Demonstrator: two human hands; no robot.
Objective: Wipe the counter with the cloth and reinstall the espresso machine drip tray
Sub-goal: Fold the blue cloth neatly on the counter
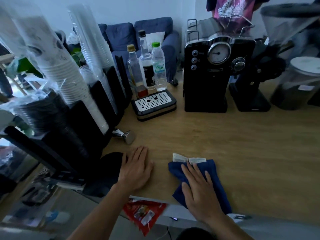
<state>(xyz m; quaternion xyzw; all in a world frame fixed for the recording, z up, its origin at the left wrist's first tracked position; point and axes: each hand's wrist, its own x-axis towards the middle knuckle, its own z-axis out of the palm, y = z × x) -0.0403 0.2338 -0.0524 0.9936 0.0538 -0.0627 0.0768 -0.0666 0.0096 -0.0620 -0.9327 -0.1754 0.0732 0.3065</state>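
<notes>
A dark blue cloth (214, 172) lies on the wooden counter (251, 153) near its front edge, with white labels showing at its far end. My right hand (199, 191) rests flat on the cloth, fingers straight. My left hand (136, 168) lies flat on the bare counter to the left of the cloth. The drip tray (154, 104), black with a perforated metal grate, sits on the counter left of the black espresso machine (214, 73), apart from it. The slot at the machine's base stands empty.
Tall stacks of white cups (69, 73) in a black holder (97, 122) fill the left side. A metal tamper (126, 135) lies beside the holder. Three bottles (147, 66) stand behind the tray. A grinder (254, 87) and jar (301, 80) stand right of the machine. A person (232, 11) stands behind.
</notes>
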